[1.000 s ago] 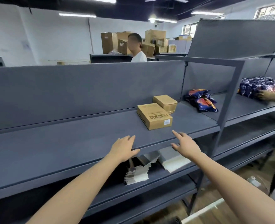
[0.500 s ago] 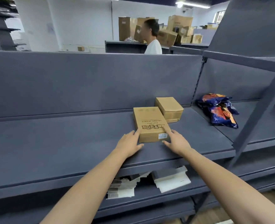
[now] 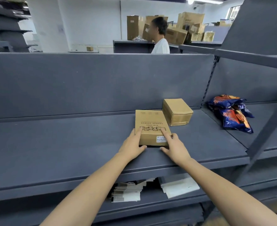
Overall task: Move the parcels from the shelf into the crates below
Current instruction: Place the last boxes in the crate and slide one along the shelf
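On the shelf [image 3: 53, 144], left hand [image 3: 132, 146] and right hand [image 3: 175, 148] grip the near end of a box [image 3: 148, 121] lying lengthwise front-to-back, its print [image 3: 152, 128] upside down, label [image 3: 160, 139] unreadable.

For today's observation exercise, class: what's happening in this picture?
A person grips the printed cardboard box at its near corners, left hand on one, right hand on the other. It is on the grey shelf, not yet carried off. A smaller box sits behind it; snack bags lie further right.
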Available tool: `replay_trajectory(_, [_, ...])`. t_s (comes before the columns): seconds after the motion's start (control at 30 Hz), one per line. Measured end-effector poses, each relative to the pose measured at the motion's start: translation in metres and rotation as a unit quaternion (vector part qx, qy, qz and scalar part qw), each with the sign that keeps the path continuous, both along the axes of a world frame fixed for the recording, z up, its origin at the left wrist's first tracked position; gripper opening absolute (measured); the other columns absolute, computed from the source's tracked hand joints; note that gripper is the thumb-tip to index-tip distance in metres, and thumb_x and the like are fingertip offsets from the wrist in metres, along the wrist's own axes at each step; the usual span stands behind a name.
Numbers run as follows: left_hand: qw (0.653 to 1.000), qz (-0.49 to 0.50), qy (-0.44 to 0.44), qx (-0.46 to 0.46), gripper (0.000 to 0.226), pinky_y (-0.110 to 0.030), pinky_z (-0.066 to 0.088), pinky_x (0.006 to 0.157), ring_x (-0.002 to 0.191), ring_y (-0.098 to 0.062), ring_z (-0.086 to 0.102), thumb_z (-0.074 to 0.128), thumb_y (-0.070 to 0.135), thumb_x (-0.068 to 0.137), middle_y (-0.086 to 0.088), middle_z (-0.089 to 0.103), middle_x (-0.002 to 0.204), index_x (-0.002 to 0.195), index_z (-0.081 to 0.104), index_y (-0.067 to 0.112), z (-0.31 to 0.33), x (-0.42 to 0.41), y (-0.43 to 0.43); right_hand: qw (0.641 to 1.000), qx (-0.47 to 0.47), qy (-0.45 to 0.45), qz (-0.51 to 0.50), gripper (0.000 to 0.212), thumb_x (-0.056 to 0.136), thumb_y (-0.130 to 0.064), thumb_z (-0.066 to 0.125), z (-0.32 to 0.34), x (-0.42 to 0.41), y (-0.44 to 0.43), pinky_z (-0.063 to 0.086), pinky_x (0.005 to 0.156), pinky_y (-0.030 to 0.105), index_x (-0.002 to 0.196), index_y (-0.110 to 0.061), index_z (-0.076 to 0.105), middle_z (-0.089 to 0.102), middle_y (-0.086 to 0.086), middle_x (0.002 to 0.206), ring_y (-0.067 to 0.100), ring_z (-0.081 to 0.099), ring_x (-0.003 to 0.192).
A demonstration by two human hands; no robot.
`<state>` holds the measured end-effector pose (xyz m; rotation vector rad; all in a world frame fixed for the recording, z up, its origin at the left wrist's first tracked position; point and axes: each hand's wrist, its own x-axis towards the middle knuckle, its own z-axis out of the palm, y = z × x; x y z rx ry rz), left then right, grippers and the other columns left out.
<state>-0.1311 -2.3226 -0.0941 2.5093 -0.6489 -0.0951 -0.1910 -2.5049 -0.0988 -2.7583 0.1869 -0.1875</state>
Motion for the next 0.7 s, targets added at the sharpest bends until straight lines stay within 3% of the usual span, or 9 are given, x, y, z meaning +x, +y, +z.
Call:
replay_trajectory(0.13, [0.998,-0.001,-0.053,-0.027,0.082,-0.035,0.040,0.102,0.129,-0.024,0.043,0.067,0.026,0.085,0.001,0.029,0.151,0.149,0.016,0.023,0.023,-0.009,0.033,0.998,-0.022,-0.047,0.019,0.083,0.092,-0.026,0.058,0.019,-0.010,0.026,0.049,0.084,0.035,0.151,-0.033,0.000,0.035,0.011,0.136,0.030,0.055,0.108])
replay_trajectory(0.3, [0.992,-0.007,-0.118,-0.050,0.071,-0.038,0.044,0.096,0.120,-0.028,0.050,0.068,0.018,0.084,0.000,0.035,0.144,0.140,0.025,0.022,0.050,-0.033,0.073,0.994,-0.028,-0.101,0.025,0.070,0.089,-0.021,0.062,0.051,-0.030,0.061,0.049,0.086,0.035,0.146,-0.024,0.021,0.039,0.009,0.136,0.028,0.058,0.106])
replay_trajectory(0.47, [0.986,-0.006,-0.164,-0.016,0.072,-0.044,0.048,0.089,0.112,-0.035,0.055,0.069,0.013,0.082,-0.002,0.011,0.158,0.139,0.025,0.020,0.064,-0.059,0.118,0.988,-0.023,-0.147,0.046,0.063,0.087,-0.020,0.064,0.067,-0.059,0.099,0.049,0.087,0.035,0.141,-0.019,0.031,0.039,0.009,0.137,0.030,0.058,0.106])
replay_trajectory(0.53, [0.979,-0.007,-0.203,0.005,0.067,-0.042,0.049,0.085,0.108,-0.033,0.056,0.065,0.009,0.084,-0.001,0.012,0.157,0.140,0.028,0.013,0.067,-0.071,0.136,0.979,-0.052,-0.186,0.069,0.059,0.083,-0.017,0.068,0.069,-0.070,0.115,0.052,0.080,0.037,0.135,-0.013,0.040,0.031,0.009,0.146,0.031,0.061,0.099])
replay_trajectory(0.6, [0.973,-0.015,-0.232,-0.001,0.061,-0.037,0.048,0.081,0.107,-0.030,0.054,0.060,0.005,0.084,-0.001,0.025,0.149,0.138,0.032,0.011,0.070,-0.081,0.155,0.963,-0.093,-0.235,0.095,0.058,0.077,-0.013,0.072,0.070,-0.078,0.130,0.055,0.066,0.037,0.129,-0.008,0.047,0.025,0.012,0.152,0.031,0.062,0.084])
replay_trajectory(0.7, [0.972,-0.047,-0.218,-0.080,0.054,-0.034,0.046,0.084,0.105,-0.022,0.052,0.059,0.007,0.084,0.002,0.037,0.135,0.132,0.038,0.016,0.082,-0.095,0.183,0.942,-0.106,-0.292,0.127,0.066,0.075,-0.009,0.073,0.074,-0.088,0.146,0.056,0.060,0.040,0.135,-0.013,0.045,0.038,0.018,0.144,0.035,0.061,0.089])
